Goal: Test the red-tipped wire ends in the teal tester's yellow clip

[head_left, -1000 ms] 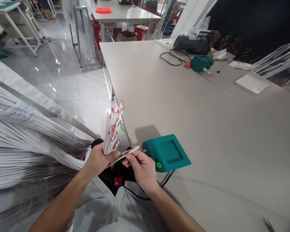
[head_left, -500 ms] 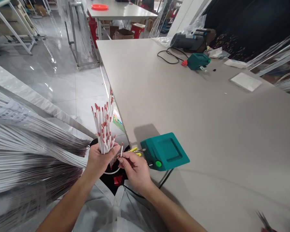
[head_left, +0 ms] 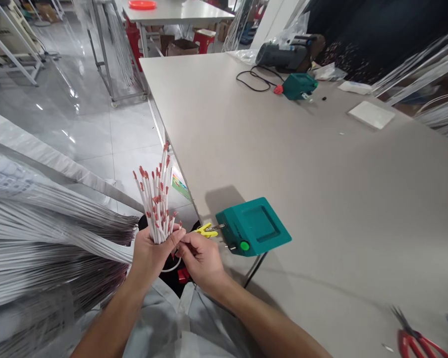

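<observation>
My left hand (head_left: 152, 253) is wrapped round an upright bundle of white cables (head_left: 157, 209) with reddish tips. Close against it, my right hand (head_left: 201, 256) pinches a single white cable (head_left: 179, 226), whose red tip shows just above the fingers. Where exactly the fingertips meet is partly hidden. To the right of that hand, a green box (head_left: 254, 226) with a green button lies on the table edge. A yellow-handled clip (head_left: 206, 230) is attached at its left side.
Long bundles of white cables (head_left: 52, 223) lie at my left. On the table (head_left: 302, 189) are red-handled pliers (head_left: 410, 338) at lower right, a second green box (head_left: 298, 86) with a black cord, and a white flat block (head_left: 372, 115). A wheeled rack (head_left: 108, 64) stands beyond.
My right hand has moved closer to the left, and the single cable's tip sits lower by the bundle. The view has shifted, bringing the red-handled pliers further into sight.
</observation>
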The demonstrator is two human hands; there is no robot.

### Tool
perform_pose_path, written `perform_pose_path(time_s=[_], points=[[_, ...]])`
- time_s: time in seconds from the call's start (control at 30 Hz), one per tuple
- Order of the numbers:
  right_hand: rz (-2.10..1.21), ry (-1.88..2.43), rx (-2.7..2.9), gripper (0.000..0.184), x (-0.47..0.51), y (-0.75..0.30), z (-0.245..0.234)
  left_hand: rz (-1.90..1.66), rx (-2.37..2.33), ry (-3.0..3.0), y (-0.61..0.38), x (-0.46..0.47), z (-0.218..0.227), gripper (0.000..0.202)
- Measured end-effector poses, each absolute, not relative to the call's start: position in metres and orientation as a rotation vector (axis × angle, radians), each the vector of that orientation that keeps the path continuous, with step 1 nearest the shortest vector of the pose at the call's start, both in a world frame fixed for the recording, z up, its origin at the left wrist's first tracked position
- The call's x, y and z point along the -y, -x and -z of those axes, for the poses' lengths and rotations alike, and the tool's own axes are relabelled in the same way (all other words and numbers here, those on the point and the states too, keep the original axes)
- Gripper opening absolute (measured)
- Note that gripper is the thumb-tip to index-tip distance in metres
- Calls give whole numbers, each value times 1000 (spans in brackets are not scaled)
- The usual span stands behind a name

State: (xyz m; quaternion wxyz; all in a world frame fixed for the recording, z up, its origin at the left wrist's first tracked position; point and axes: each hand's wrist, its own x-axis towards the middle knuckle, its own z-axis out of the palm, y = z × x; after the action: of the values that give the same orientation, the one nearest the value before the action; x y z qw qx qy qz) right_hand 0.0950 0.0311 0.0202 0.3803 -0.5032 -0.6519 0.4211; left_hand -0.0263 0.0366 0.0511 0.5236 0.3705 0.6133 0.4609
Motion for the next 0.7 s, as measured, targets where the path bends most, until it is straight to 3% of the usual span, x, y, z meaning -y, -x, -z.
perform_pose_path(time_s=[0.47,0.7], points=[[-1147,1201,1826,20,-32,-104,-33,-1100,-1594,-876,28,-37,-57,18],[-918,1181,1734,15,-42,-118,-50,-1073,-1550,-967,27,-31,-49,17]])
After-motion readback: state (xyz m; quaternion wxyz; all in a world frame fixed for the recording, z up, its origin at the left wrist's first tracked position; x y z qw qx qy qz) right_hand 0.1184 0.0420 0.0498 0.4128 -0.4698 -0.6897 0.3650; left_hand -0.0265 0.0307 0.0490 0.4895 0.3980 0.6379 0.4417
